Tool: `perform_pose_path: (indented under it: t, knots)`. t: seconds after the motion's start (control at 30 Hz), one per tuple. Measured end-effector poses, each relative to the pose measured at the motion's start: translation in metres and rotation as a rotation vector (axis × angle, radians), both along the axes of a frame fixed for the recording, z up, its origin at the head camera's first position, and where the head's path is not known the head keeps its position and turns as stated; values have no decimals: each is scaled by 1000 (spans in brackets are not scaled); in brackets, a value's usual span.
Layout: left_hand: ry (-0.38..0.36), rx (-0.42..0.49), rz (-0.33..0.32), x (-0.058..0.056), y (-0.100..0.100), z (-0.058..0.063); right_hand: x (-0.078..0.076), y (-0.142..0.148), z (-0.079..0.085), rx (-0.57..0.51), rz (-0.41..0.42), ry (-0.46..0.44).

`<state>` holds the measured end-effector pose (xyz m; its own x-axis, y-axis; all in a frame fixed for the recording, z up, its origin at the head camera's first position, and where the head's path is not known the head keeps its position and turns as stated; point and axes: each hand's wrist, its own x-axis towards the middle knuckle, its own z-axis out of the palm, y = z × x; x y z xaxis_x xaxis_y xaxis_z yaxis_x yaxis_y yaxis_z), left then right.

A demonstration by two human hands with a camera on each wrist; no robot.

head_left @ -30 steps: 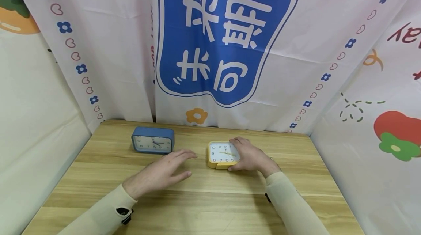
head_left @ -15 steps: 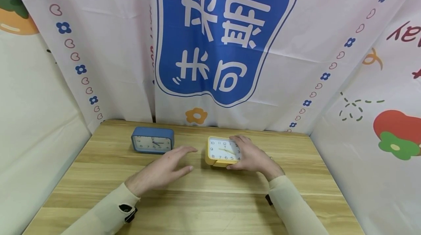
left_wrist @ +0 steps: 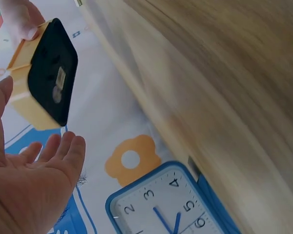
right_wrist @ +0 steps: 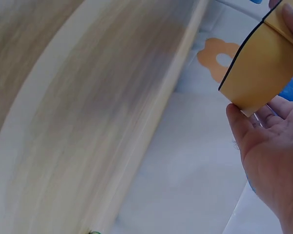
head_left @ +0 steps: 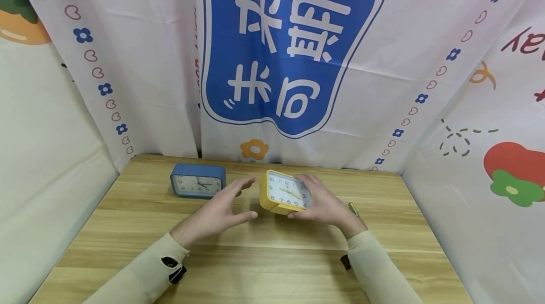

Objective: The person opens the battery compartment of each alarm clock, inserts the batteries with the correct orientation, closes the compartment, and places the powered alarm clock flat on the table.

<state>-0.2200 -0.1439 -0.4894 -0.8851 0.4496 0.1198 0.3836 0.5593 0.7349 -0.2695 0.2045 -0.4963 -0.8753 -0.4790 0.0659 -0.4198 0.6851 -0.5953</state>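
A yellow rectangular alarm clock [head_left: 286, 192] is tilted, its white dial facing up toward the head camera. My right hand [head_left: 325, 202] grips its right end between thumb and fingers. In the left wrist view, the clock's black back [left_wrist: 56, 73] shows, raised above the tabletop. My left hand [head_left: 217, 212] has thumb and fingers spread just off the clock's left end. In the left wrist view, that left hand [left_wrist: 34, 190] holds nothing. The right wrist view shows the clock's yellow side [right_wrist: 263, 66] above the right palm [right_wrist: 278, 156].
A blue alarm clock [head_left: 197, 182] stands at the back left of the wooden table [head_left: 264, 266], behind the left hand. A small green and gold cylinder, like a battery [head_left: 353, 208], lies beside the right wrist. A printed white curtain [head_left: 362, 138] hangs behind the table.
My right hand has raised and tilted the yellow clock, shifting it slightly left. The left hand has moved a little right, closer to the clock. The blue clock has stayed put.
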Motion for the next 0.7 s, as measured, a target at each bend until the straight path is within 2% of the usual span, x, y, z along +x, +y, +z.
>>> perform_pose_path:
  t: [0.33, 0.5, 0.7]
  knots:
    - [-130, 217, -58, -9, 10, -10, 7, -8, 3, -84, 9, -37]
    - [-180, 266, -91, -9, 16, -17, 9, -12, 1, -138, 22, -54]
    - [-218, 298, -73, -8, 22, -21, 11, -17, -2, -214, 33, -99]
